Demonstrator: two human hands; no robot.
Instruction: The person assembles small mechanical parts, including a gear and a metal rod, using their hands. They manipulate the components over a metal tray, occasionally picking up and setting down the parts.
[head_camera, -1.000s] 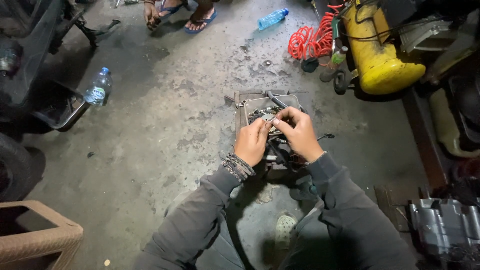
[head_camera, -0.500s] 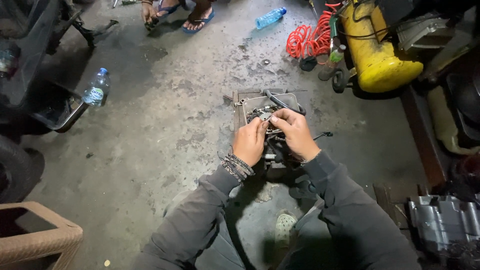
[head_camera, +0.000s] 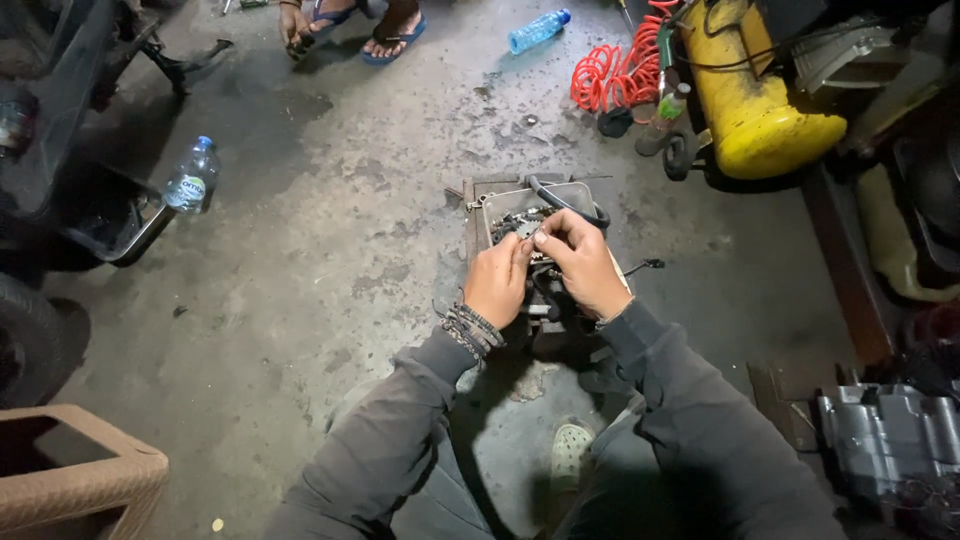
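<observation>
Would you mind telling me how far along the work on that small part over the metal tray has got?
Done: the tray sits on the floor with loose dark parts and a black hose in it. In hand: left hand and right hand pinch a small part together; what it is cannot be made out. Left: the loose parts lie untouched.

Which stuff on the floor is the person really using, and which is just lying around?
In use:
left hand
right hand
small metal part pinched between both hands
metal tray of parts beneath

Just lying about:
water bottle
blue bottle
red coiled hose
yellow tank
brown crate
</observation>
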